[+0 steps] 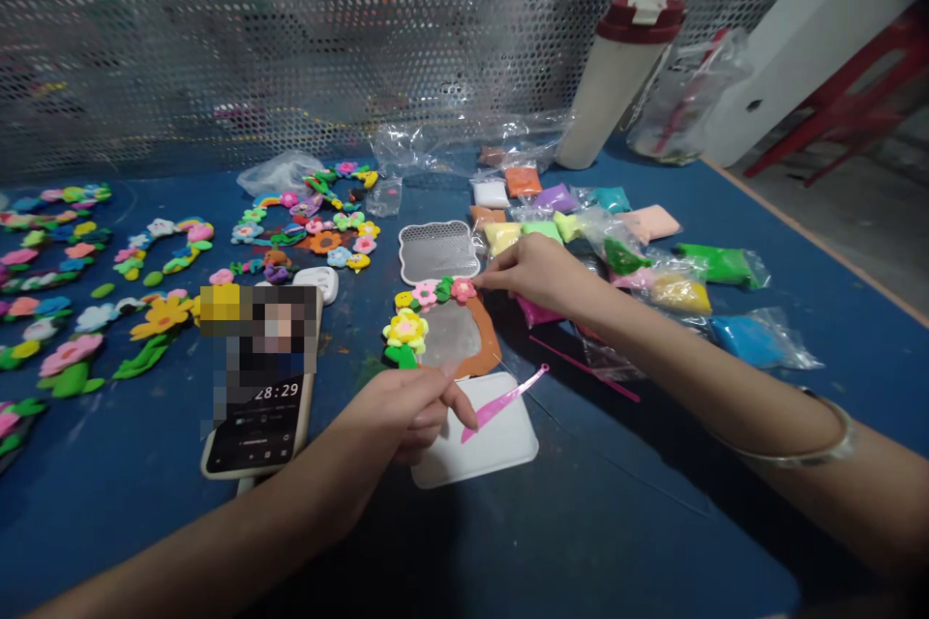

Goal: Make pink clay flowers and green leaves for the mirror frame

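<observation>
A small mirror frame [485,340] lies in the middle, its right side covered in brown clay. Clay flowers line its top and left, among them a yellow flower [404,331] and a red-pink flower [463,289]. My right hand [529,273] has its fingers pinched at the frame's top right corner, beside the red-pink flower; what they hold is too small to make out. My left hand [428,406] is at the frame's lower edge, fingers curled, and whatever it grips is hidden. Under it lies a white board [500,450] with a pink plastic knife [506,401] on top.
A phone [261,416] and finished clay-flower frames [164,251] are on the left. Behind the work is a mesh-patterned mirror piece [438,252]. Bagged clay [715,264] spreads to the right, with a pink stick [584,368] nearer. A tumbler [616,82] stands at the back.
</observation>
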